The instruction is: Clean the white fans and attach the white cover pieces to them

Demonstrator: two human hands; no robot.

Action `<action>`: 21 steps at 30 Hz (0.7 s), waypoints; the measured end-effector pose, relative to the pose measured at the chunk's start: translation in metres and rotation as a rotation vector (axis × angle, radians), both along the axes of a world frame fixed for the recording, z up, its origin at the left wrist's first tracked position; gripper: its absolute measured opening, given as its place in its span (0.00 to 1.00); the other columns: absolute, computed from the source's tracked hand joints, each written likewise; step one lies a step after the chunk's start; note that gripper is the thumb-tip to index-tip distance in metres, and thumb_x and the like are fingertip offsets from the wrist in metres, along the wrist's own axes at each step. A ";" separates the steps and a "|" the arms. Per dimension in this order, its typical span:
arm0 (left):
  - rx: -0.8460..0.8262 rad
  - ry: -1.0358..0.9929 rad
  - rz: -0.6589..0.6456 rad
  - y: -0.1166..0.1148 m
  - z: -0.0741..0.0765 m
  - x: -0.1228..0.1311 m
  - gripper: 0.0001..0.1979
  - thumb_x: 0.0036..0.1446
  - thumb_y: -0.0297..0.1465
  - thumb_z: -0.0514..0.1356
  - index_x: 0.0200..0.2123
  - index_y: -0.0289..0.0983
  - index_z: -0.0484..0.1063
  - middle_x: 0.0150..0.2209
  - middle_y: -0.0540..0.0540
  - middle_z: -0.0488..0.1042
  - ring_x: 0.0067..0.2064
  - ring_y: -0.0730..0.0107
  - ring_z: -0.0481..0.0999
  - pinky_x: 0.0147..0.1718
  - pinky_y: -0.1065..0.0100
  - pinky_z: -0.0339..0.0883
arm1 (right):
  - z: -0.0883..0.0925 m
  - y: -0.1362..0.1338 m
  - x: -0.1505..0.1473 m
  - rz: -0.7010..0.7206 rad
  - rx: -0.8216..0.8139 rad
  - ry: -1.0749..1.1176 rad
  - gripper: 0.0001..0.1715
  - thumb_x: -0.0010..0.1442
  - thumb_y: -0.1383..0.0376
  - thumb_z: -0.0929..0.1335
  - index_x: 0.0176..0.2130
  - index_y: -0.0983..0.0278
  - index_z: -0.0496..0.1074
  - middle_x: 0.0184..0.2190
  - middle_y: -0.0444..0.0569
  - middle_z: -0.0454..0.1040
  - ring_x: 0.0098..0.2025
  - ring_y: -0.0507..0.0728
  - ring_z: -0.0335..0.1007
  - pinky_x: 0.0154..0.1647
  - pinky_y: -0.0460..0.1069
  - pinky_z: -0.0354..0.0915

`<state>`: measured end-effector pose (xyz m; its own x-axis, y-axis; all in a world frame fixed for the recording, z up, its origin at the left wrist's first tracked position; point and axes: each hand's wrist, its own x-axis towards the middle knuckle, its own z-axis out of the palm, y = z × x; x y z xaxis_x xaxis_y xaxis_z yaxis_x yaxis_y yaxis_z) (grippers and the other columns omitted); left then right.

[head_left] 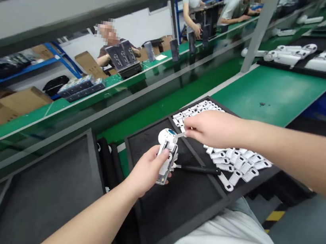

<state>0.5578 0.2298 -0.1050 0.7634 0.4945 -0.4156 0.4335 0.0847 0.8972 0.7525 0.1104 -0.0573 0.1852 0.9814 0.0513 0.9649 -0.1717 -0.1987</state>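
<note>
My left hand (148, 172) is wrapped round a white handheld device (167, 154) with a round head and a dark blue oval on it. The thumb presses on its front, where the body looks open with inner parts showing. My right hand (204, 128) is closed in a pinch on a thin pale strip (181, 135), whose far end meets the side of the device's head. Just right of the device, a black-handled tool (198, 169) with a metal shaft lies across the tray. White housing pieces (236, 161) with small dark windows lie in rows beneath my right arm.
A black divided tray (182, 204) lies before me, another tray (53, 179) to the left. Beyond runs a green conveyor belt (159, 105). White devices (294, 55) fill a black tray at the upper right. Several people work across the line among cardboard boxes (24, 101).
</note>
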 end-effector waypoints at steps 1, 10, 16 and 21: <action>-0.027 -0.052 0.066 0.002 -0.001 0.000 0.27 0.55 0.56 0.59 0.40 0.36 0.67 0.31 0.46 0.74 0.25 0.67 0.75 0.22 0.67 0.72 | -0.012 -0.004 -0.002 -0.041 0.049 0.020 0.13 0.67 0.61 0.62 0.34 0.62 0.72 0.26 0.47 0.75 0.28 0.56 0.70 0.26 0.48 0.54; -0.149 -0.393 0.265 0.012 0.001 0.001 0.20 0.55 0.46 0.63 0.42 0.36 0.69 0.38 0.42 0.78 0.31 0.63 0.78 0.27 0.64 0.75 | -0.132 -0.019 -0.088 0.154 0.356 0.258 0.07 0.62 0.72 0.66 0.39 0.63 0.73 0.35 0.51 0.78 0.39 0.59 0.75 0.41 0.53 0.71; -0.085 -0.389 0.288 0.004 -0.008 0.003 0.22 0.57 0.51 0.60 0.37 0.36 0.69 0.31 0.47 0.74 0.29 0.69 0.74 0.27 0.69 0.69 | -0.094 0.006 -0.081 0.026 0.919 0.420 0.12 0.65 0.70 0.65 0.48 0.64 0.70 0.41 0.53 0.76 0.43 0.57 0.74 0.45 0.53 0.73; 0.159 -0.383 0.318 0.007 -0.010 0.002 0.20 0.61 0.48 0.57 0.32 0.36 0.67 0.28 0.51 0.68 0.30 0.72 0.68 0.30 0.71 0.63 | -0.087 0.018 -0.093 0.040 0.968 0.234 0.15 0.65 0.70 0.64 0.50 0.66 0.72 0.43 0.56 0.77 0.45 0.59 0.74 0.48 0.56 0.73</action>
<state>0.5603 0.2369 -0.1147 0.6474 0.7613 -0.0370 0.0470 0.0085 0.9989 0.6594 0.1279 -0.1448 0.2606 0.5414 0.7994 0.8849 0.1971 -0.4220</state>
